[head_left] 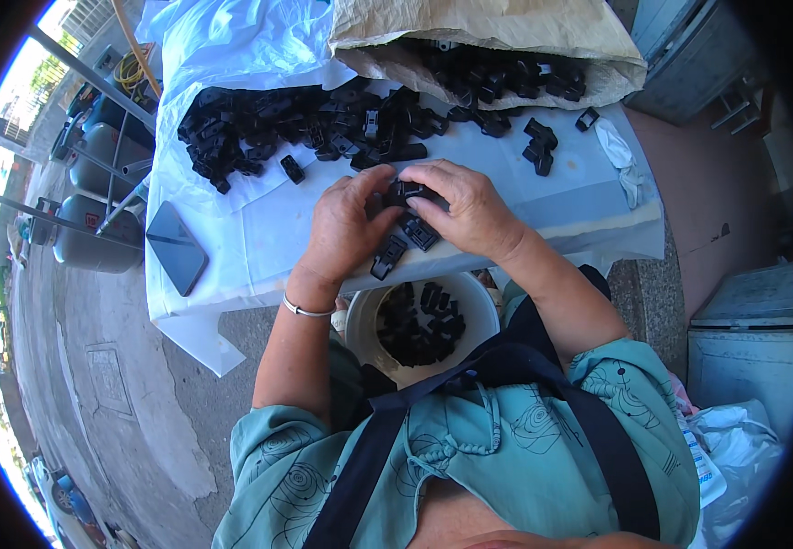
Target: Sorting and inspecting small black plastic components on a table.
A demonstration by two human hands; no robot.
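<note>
Over the table's near side, my left hand [342, 224] and my right hand [470, 210] meet with curled fingers. Between them they grip a small black plastic part [407, 190], partly covered by the fingertips. Just below it, two similar black parts [419, 232] lie by the table's front edge. A large heap of the same black parts [310, 123] spreads out beyond my hands, spilling from a white plastic bag [241, 46]. Below the edge, a white bucket [483, 316] holds several more black parts [419, 325].
A brown paper sack [497, 32] with black parts in its mouth lies at the far right. Loose parts [539, 146] and a white glove [621, 160] rest near the right edge. A dark phone [177, 247] lies at left. Grey tanks [95, 233] stand beyond the table's left side.
</note>
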